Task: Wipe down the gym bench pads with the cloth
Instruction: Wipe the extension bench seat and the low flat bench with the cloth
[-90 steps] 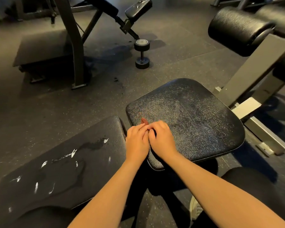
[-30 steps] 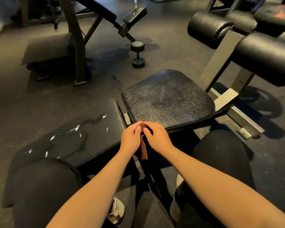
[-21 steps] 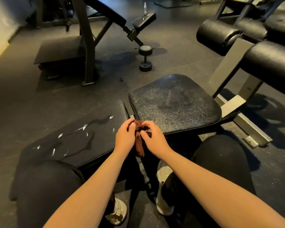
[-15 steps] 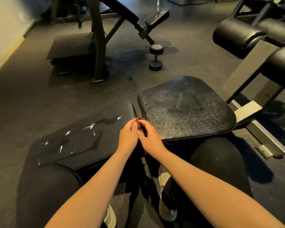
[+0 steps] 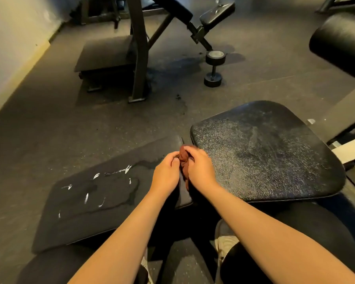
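Note:
A small reddish-brown cloth (image 5: 183, 158) is bunched between my two hands above the gap between two black bench pads. My left hand (image 5: 166, 174) and my right hand (image 5: 200, 168) both grip it, fingers curled round the bunch, and a strip of cloth hangs down between them. The seat pad (image 5: 264, 150) on the right looks speckled and smeared. The long back pad (image 5: 103, 199) on the left carries a wet patch with white glints. My hands hover over the near corner of the seat pad.
A dumbbell (image 5: 213, 67) stands on the rubber floor behind the bench. Another bench frame (image 5: 139, 48) with a small pad (image 5: 216, 11) rises at the back. A black roller pad (image 5: 340, 44) juts in at the upper right. My knees and shoes fill the bottom edge.
The view has swung left and closer. My hands have stayed together on the cloth at the gap between the pads, and the cloth now bulges out above my fingers.

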Available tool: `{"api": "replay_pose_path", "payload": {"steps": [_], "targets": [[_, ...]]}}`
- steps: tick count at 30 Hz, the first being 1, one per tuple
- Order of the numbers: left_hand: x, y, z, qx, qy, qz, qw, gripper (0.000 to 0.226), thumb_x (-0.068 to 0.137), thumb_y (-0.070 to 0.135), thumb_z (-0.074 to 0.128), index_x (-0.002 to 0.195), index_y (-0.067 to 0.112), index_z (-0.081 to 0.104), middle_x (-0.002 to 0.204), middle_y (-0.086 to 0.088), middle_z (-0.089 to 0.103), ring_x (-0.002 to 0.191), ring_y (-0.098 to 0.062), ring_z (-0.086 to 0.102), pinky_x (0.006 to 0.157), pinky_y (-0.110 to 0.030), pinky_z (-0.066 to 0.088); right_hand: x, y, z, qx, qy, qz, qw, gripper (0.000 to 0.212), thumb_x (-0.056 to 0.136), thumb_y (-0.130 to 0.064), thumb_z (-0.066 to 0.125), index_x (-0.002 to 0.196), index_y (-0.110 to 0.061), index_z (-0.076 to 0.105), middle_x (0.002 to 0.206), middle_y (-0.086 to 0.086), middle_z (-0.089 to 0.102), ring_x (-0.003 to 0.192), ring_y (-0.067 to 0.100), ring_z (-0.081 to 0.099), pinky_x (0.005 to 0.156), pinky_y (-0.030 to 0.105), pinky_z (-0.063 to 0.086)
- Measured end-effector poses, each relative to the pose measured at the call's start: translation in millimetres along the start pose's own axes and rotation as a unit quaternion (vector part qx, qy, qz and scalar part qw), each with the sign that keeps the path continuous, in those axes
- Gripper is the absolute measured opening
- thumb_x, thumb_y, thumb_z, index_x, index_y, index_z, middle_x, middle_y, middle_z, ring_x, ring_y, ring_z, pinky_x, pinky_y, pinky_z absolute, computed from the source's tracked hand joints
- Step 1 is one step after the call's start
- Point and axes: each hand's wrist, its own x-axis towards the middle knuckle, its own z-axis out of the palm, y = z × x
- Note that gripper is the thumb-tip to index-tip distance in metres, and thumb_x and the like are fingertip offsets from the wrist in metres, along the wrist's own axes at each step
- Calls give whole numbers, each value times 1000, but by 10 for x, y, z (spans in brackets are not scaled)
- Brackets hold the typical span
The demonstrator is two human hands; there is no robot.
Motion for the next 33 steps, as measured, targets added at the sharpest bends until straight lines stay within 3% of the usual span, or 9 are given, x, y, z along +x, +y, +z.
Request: {"api": "replay_pose_path", "payload": {"steps": [4, 7, 9, 12, 15, 21, 27, 30, 33], "targets": [[274, -74, -121, 85, 9, 16, 996, 43, 107, 26, 32, 143, 22, 55, 140, -5, 59, 134, -27, 42, 108, -37, 37, 442, 45, 73, -52, 1, -44, 998, 48, 87, 3, 52, 126, -22, 67, 119, 7, 60, 109, 29, 55, 89, 35, 46], [427, -198, -177, 119, 8, 15, 993, 46, 105, 33, 29, 142, 23, 55, 131, -10, 63, 132, -33, 45, 108, -47, 40, 631, 126, 257, -110, -59, -39, 991, 39, 97, -12, 49, 134, -18, 61, 130, 11, 56, 118, 33, 49, 96, 41, 45], [458, -238, -152, 165, 8, 9, 986, 45, 106, 35, 30, 142, 26, 54, 137, -1, 59, 137, -26, 40, 112, -46, 30, 584, 161, 374, -166, -86, -37, 982, 42, 103, -26, 45, 143, -15, 50, 139, 12, 50, 122, 35, 45, 102, 41, 41], [418, -262, -65, 219, 2, 0, 976, 43, 108, 33, 29, 143, 30, 53, 143, 8, 53, 144, -11, 29, 113, -44, 12, 404, 209, 425, -222, -80, -54, 970, 51, 103, -29, 46, 151, -16, 37, 142, 12, 46, 121, 34, 45, 98, 42, 42], [400, -302, -37, 211, 6, 7, 977, 41, 107, 32, 30, 139, 31, 56, 141, 10, 56, 136, -10, 43, 115, -47, 12, 233, 239, 370, -210, -60, -50, 974, 45, 101, -25, 48, 146, -18, 45, 137, 10, 49, 116, 32, 47, 94, 43, 48], [456, -337, -36, 209, 16, 17, 978, 43, 108, 31, 28, 135, 31, 60, 140, 13, 58, 132, -6, 47, 117, -45, 9, 169, 287, 214, -189, -56, -81, 977, 30, 96, -18, 53, 125, -18, 62, 121, 5, 58, 110, 30, 51, 91, 43, 49], [528, -292, -89, 207, 12, 10, 978, 47, 108, 33, 23, 141, 29, 56, 136, 7, 61, 127, -9, 50, 118, -44, 10, 736, 271, 476, -143, -83, -82, 983, 42, 101, -24, 52, 143, -16, 53, 157, 10, 34, 141, 29, 31, 114, 42, 35], [548, -268, -80, 202, 16, 16, 979, 47, 107, 30, 23, 138, 30, 58, 129, 7, 63, 121, -10, 52, 116, -44, 17, 715, 246, 541, -199, -99, -110, 969, 43, 104, -31, 46, 146, -22, 48, 140, 5, 47, 138, 25, 35, 105, 42, 44], [511, -297, -63, 199, 15, 21, 980, 43, 105, 30, 22, 115, 36, 64, 112, 11, 66, 110, -9, 54, 115, -48, 19, 526, 262, 494, -178, -34, -138, 974, 30, 99, -23, 56, 127, -21, 64, 116, 4, 58, 115, 29, 51, 86, 45, 53]]}}
